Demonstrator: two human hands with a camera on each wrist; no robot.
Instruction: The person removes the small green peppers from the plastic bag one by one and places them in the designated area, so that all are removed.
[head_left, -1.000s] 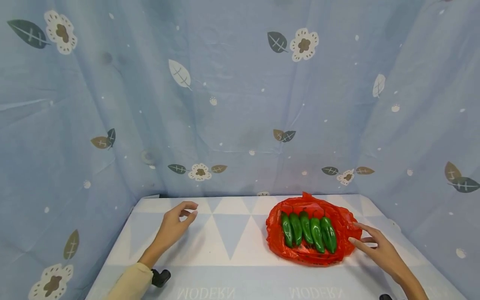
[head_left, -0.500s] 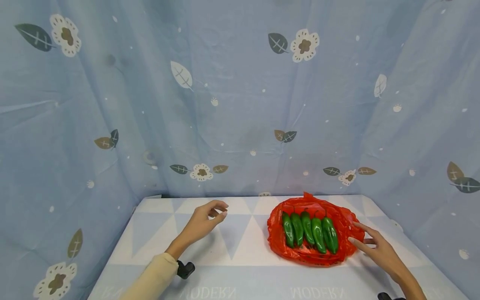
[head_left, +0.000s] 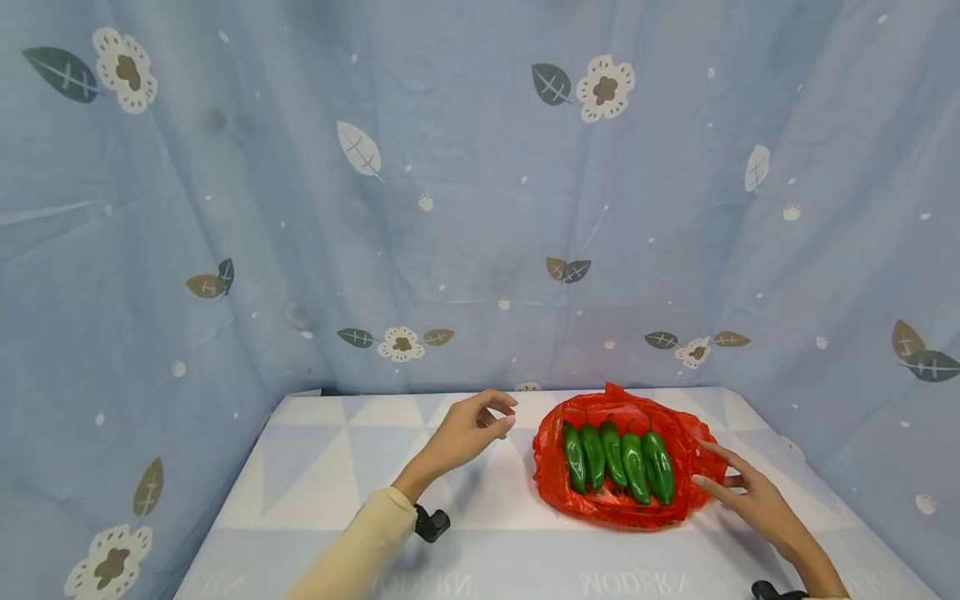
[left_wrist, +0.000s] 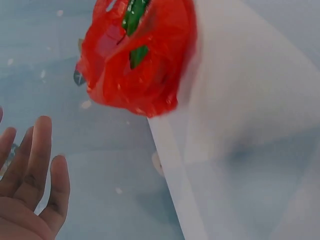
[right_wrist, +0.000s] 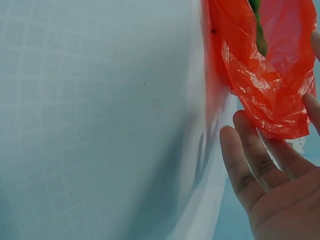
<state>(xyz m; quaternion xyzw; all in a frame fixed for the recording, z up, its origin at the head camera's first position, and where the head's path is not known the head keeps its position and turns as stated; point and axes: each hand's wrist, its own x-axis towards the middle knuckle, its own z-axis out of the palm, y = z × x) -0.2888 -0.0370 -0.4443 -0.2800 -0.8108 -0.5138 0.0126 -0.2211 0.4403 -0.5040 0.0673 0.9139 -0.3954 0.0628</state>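
Observation:
Several glossy green chili peppers (head_left: 615, 458) lie side by side in an opened red plastic bag (head_left: 558, 492), which rests on the table. My left hand (head_left: 468, 429) hovers left of the bag, apart from it. Its fingers are loosely bent and hold nothing; the left wrist view shows the left hand (left_wrist: 35, 185) below the bag's edge. At the bag's right side is my right hand (head_left: 757, 500), fingers spread. In the right wrist view the right hand (right_wrist: 280, 185) lies right against the bag's edge; whether it touches the plastic I cannot tell.
A white and pale blue patterned cloth (head_left: 300, 483) covers the table. Blue curtains (head_left: 465, 208) with leaf and flower prints stand behind it and at both sides. Black wrist devices show below the left hand (head_left: 432, 523) and the right.
My left hand has moved rightward across the table, toward the bag. The right hand, the bag and the peppers have stayed nearly in place.

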